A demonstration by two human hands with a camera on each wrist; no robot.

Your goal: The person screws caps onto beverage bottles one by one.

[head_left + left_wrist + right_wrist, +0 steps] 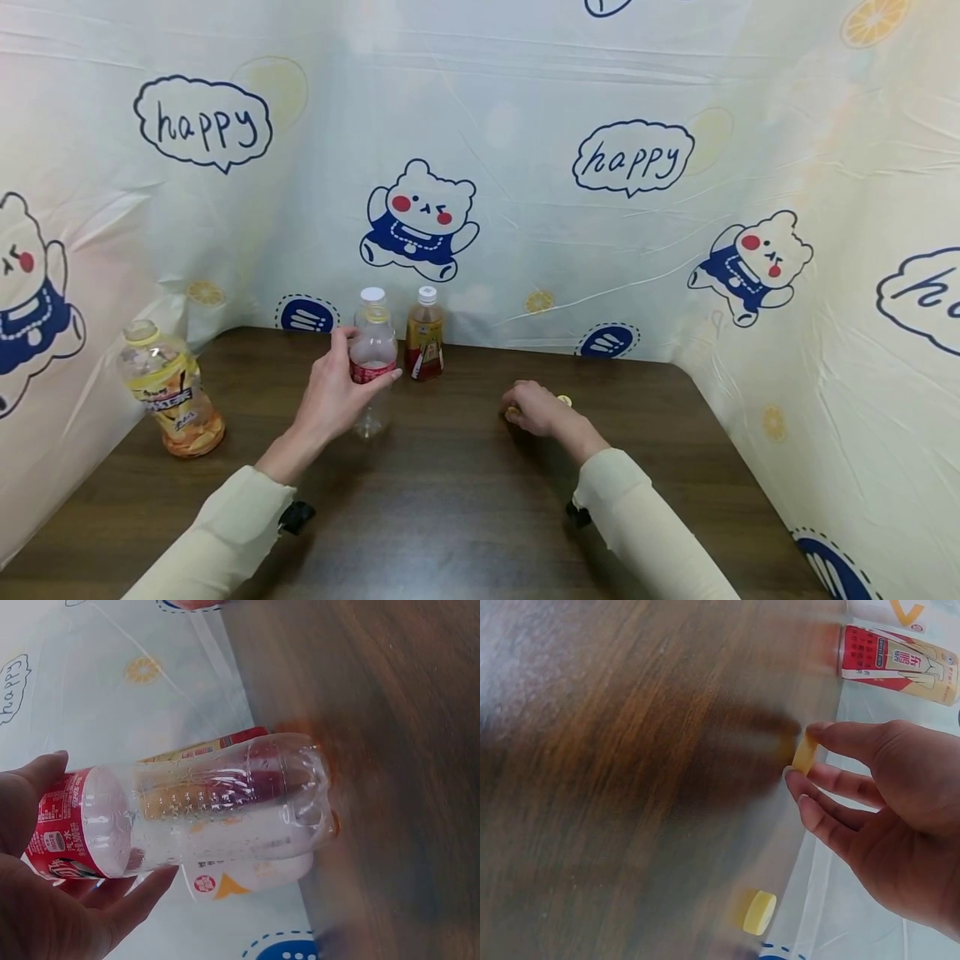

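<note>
My left hand (330, 390) grips an uncapped clear plastic bottle (217, 810) around its red label (64, 825). The bottle is upright; I cannot tell whether its base touches the table. On the right, my right hand (536, 408) pinches a yellow bottle cap (805, 754) between thumb and fingertips, at or just above the tabletop. A second yellow cap (760, 913) lies on the table beside that hand, partly hidden by it in the head view (565, 401).
Behind the held bottle stands a white-capped bottle (372, 295), mostly hidden. An amber drink bottle (425, 337) with a white cap stands beside it. At the left, an uncapped large bottle (176, 396) holds some orange contents. A printed curtain (525, 233) surrounds the brown table (450, 517).
</note>
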